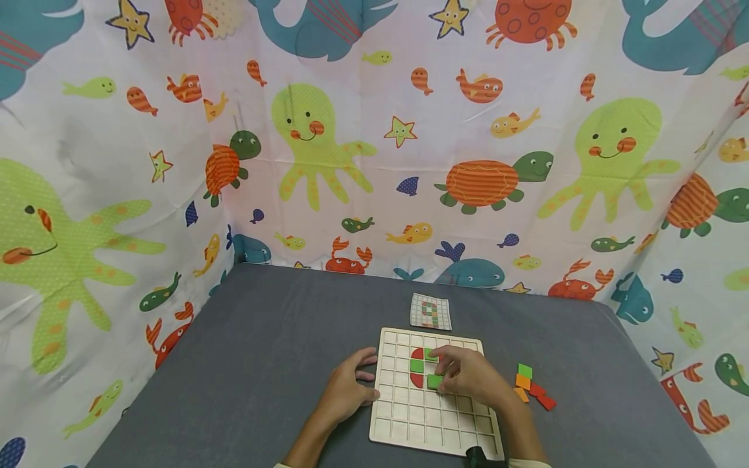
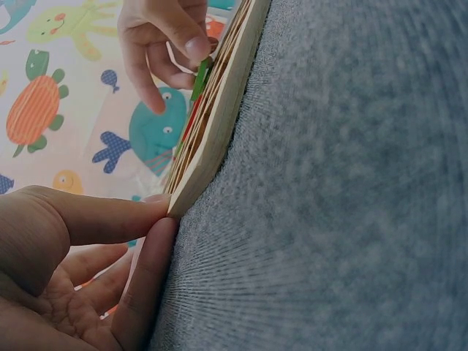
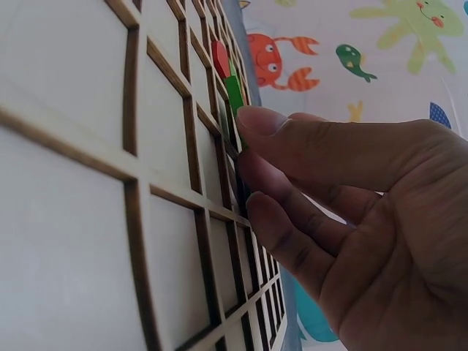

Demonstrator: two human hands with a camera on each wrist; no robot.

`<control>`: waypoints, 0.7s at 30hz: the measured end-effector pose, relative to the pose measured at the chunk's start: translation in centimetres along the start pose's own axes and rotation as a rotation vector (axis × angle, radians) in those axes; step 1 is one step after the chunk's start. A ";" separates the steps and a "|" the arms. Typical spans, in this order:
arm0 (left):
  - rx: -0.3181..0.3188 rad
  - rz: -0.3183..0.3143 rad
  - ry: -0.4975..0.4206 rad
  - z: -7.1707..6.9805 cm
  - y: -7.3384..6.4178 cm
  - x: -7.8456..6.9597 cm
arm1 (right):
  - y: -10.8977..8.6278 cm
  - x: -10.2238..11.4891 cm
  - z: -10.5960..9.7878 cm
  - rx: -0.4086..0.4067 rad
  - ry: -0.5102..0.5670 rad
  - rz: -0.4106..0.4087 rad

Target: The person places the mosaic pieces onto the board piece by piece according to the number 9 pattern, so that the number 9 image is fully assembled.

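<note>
A pale wooden grid board [image 1: 404, 422] lies on the grey table. Its left edge is pinched between the thumb and index finger of my left hand [image 1: 344, 395]; the left wrist view shows this grip at a corner [image 2: 191, 191]. Over the board, my right hand [image 1: 475, 376] pinches a green square tile [image 1: 433, 382] by its edge, tilted against the grid in the right wrist view. Beside that tile sits a rounded red piece [image 1: 417, 381]. Above are a green square [image 1: 417, 366], another rounded red piece [image 1: 417, 353] and a green square [image 1: 430, 355] partly behind my fingers.
A small card [image 1: 430, 312] with a printed coloured grid lies behind the board. To the right are several loose tiles: a green one [image 1: 525, 371], orange ones [image 1: 523, 381] and red ones [image 1: 547, 402]. A patterned sea-animal curtain [image 1: 363, 162] hangs around the table.
</note>
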State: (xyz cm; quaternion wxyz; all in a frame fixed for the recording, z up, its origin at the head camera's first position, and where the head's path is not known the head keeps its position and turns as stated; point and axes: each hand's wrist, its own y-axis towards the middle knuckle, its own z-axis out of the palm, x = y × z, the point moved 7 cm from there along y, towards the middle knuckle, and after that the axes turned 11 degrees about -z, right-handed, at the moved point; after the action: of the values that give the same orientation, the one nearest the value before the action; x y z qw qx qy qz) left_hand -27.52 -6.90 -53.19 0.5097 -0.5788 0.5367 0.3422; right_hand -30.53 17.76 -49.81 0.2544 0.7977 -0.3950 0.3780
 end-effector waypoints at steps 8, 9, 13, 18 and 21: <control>0.000 0.002 0.001 0.0 0.0 0.0 | 0.1 0.1 0.1 0.003 -0.002 -0.001; -0.001 0.003 0.001 0.0 0.1 0.0 | 0.1 0.1 0.1 0.002 0.000 0.000; -0.003 0.004 -0.004 -0.1 0.1 0.0 | 0.1 0.1 0.2 0.000 0.004 0.004; 0.000 0.004 -0.003 -0.1 0.0 -0.1 | 0.1 0.1 0.2 -0.002 0.010 0.009; 0.001 0.001 -0.002 0.0 0.0 0.0 | 0.1 0.2 0.2 -0.004 0.022 0.007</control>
State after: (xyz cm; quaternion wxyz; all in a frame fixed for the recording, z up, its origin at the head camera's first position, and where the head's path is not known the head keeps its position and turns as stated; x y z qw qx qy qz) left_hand -27.49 -6.92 -53.13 0.5103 -0.5780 0.5368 0.3426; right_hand -30.51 17.50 -49.75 0.2588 0.7917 -0.3958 0.3867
